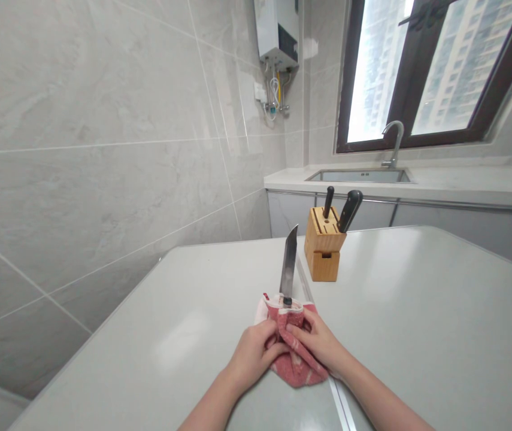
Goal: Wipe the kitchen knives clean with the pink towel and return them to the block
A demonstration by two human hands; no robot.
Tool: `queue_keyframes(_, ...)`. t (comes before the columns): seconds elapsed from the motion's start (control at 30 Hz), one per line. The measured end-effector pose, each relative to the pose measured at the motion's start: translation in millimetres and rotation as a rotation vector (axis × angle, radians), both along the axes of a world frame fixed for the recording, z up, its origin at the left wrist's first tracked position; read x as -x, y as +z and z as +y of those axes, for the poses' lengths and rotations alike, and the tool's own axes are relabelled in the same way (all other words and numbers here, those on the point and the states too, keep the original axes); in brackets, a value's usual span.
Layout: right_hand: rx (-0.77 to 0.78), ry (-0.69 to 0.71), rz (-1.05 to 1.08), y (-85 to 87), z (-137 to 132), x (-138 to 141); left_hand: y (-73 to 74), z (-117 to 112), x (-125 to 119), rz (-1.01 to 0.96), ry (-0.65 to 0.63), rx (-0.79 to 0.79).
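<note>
A kitchen knife (288, 263) points up and away from me, its blade bare and its handle mostly hidden in a red and white cloth (299, 372). My left hand (254, 352) closes on the cloth from the left, around where the handle lies. On the other side my right hand (323, 344) pinches the cloth's folds between thumb and fingers. Just beyond the blade, to the right, stands a wooden knife block (325, 242). Two black-handled knives sit in it, a small one (328, 202) and a large one (350, 211).
The pale table (202, 335) has a seam strip (342, 404) running under the cloth. Behind it are a counter (462, 176) with a sink (358, 175) and a faucet (394, 140) below a window. A tiled wall (103, 197) rises at the left.
</note>
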State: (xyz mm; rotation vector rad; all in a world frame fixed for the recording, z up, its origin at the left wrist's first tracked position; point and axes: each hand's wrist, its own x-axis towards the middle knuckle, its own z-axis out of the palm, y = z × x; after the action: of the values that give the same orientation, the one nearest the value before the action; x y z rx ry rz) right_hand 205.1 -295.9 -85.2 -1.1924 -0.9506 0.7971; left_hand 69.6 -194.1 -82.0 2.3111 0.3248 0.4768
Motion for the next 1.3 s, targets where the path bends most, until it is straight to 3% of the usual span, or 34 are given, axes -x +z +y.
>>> queue_keyframes(0.87, 0.024, -0.02, 0.15, -17.9, 4.6, -5.5, 2.1, 0.9, 1.0, 0.033, -0.004, -0.072)
queue_keyframes(1.3, -0.02, 0.057, 0.023, 1.4, -1.3, -0.3, 2.0, -1.1, 0.5, 0.0, -0.002, -0.031)
